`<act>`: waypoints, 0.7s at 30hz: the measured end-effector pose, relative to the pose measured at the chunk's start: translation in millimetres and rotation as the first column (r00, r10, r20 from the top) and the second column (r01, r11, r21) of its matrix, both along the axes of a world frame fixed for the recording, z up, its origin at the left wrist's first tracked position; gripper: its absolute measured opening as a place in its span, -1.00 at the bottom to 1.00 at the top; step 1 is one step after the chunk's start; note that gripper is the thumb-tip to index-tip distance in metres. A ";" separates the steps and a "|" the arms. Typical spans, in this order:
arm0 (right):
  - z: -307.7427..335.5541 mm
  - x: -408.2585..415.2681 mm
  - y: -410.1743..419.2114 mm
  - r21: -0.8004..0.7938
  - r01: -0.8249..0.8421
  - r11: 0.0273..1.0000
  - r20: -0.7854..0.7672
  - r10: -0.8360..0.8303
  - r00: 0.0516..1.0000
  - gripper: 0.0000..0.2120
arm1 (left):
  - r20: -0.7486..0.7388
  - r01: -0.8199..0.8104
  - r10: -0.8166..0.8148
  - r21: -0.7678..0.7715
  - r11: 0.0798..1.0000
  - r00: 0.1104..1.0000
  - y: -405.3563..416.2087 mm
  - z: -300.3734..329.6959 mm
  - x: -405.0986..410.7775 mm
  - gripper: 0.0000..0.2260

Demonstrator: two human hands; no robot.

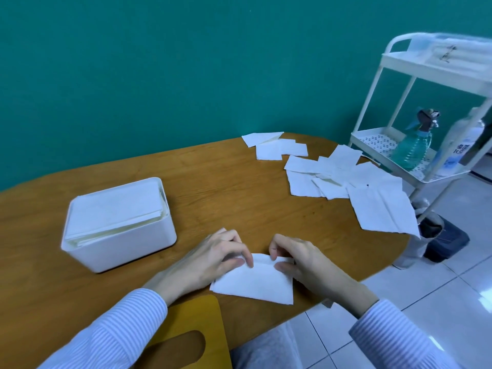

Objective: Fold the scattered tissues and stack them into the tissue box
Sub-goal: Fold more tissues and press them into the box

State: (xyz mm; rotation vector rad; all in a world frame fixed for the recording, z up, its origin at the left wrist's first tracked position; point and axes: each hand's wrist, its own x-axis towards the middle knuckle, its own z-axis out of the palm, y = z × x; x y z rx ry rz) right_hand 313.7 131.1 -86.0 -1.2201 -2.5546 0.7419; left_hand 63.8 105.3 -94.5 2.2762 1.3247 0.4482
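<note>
Fingers [246, 258] of the left hand [213, 259] and of the right hand [298, 259] pinch the far edge of one tissue [255, 283], which lies at the near edge of the surface [226, 182]. The sheet is thin and limp, so an uneven pull between the two pinches could skew the crease or tear it. The tissue box [117, 227], toward the left edge, looks nearly full (its stack sits about level with the rim), so another folded piece may slide off. The scattered tissues [346, 179] crowd the far right corner; one overhangs the right edge and could slip to the floor
</note>
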 end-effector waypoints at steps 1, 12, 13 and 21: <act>4.7 0.7 1.6 -0.039 -0.002 0.999 -0.051 0.000 0.999 -0.82 | 0.026 -0.013 0.013 -0.018 1.000 1.000 -1.6 2.6 -1.7 -0.84; 89.6 -46.4 31.9 0.029 -0.112 0.993 -0.328 0.115 0.938 -0.82 | 0.263 -0.263 0.243 0.043 0.964 0.934 -25.9 91.0 -51.3 -0.81; 96.6 -56.8 34.4 0.050 -0.133 0.990 -0.337 0.142 0.931 -0.81 | 0.277 -0.310 0.282 0.062 0.949 0.919 -29.9 97.9 -59.1 -0.81; 129.6 -173.8 59.0 0.151 -0.259 0.954 -0.392 0.298 0.871 -0.73 | 0.291 -0.619 0.551 0.259 0.742 0.782 -50.0 139.5 -143.5 -0.80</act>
